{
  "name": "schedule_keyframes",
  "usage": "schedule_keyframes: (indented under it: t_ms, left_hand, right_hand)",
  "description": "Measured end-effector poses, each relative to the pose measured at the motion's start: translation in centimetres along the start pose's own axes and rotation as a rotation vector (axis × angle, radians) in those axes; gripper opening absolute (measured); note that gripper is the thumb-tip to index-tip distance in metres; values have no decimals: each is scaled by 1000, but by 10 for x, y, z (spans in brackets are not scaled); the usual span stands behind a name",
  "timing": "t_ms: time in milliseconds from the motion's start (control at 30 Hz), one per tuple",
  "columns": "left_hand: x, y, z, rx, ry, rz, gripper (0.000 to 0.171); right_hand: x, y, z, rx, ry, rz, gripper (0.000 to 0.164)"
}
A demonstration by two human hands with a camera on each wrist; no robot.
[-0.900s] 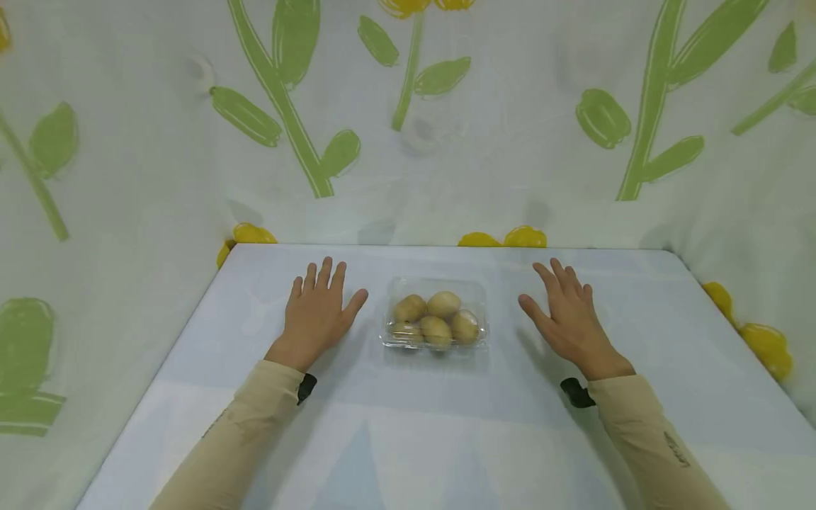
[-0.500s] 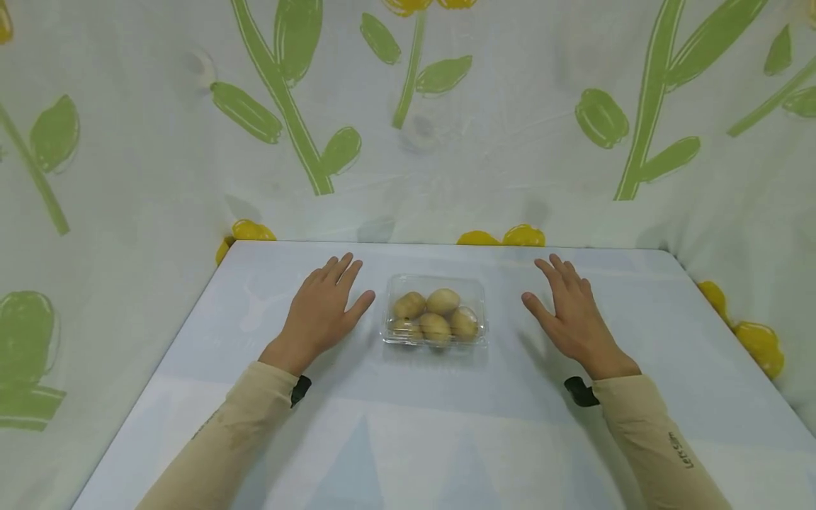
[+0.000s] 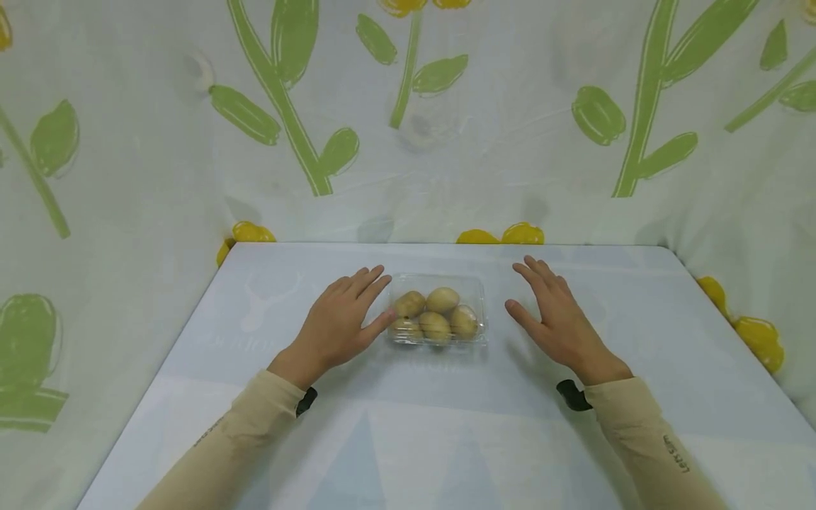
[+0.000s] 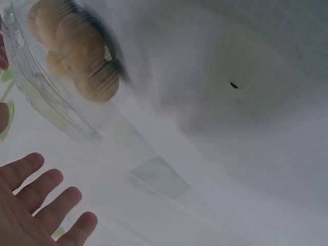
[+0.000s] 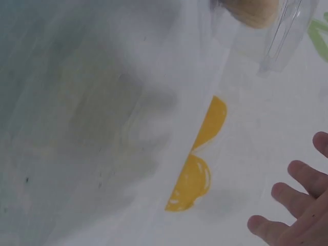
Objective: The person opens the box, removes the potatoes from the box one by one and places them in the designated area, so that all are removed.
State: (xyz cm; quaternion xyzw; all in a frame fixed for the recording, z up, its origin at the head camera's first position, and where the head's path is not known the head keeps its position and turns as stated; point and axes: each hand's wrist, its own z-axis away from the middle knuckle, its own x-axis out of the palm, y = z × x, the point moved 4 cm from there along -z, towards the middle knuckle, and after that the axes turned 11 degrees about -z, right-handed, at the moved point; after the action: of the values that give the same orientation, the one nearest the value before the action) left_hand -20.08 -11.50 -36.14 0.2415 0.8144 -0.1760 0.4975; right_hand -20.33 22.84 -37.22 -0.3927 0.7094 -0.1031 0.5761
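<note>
A clear plastic box [image 3: 468, 290] with a closed lid stands on the table, several yellow-brown potatoes [image 3: 435, 327] inside it. My left hand [image 3: 338, 322] is at the box's left side with fingers extended; in the head view its thumb overlaps the box edge, and whether it touches I cannot tell. The left wrist view has the fingers [image 4: 51, 184] spread below the box [image 4: 56, 107]. To the right of the box, a short gap away, my right hand [image 3: 557, 322] holds nothing, its fingers straight and thumb pointing at the box. Part of the box [image 5: 277, 46] appears in the right wrist view.
The white table [image 3: 408, 439] has pale blue triangle prints. Behind and beside it hangs a white curtain [image 3: 484, 170] with green stems and yellow flowers. Dark straps [image 3: 574, 395] sit at both wrists, below beige sleeves.
My left hand has moved right, up to the box's left edge. The right hand has shifted a little left toward the box. The box has stayed in place.
</note>
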Motion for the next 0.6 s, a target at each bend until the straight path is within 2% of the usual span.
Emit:
schedule_keyframes:
  t_ms: [167, 367, 600]
  left_hand:
    - [3, 14, 0, 74, -33, 23, 61]
    - [10, 19, 0, 161, -69, 36, 64]
    - [16, 21, 3, 187, -72, 20, 69]
  right_hand:
    - [7, -11, 2, -60, -46, -19, 64]
    - [20, -26, 5, -165, -117, -19, 61]
    - [36, -42, 12, -300, -166, 21, 61]
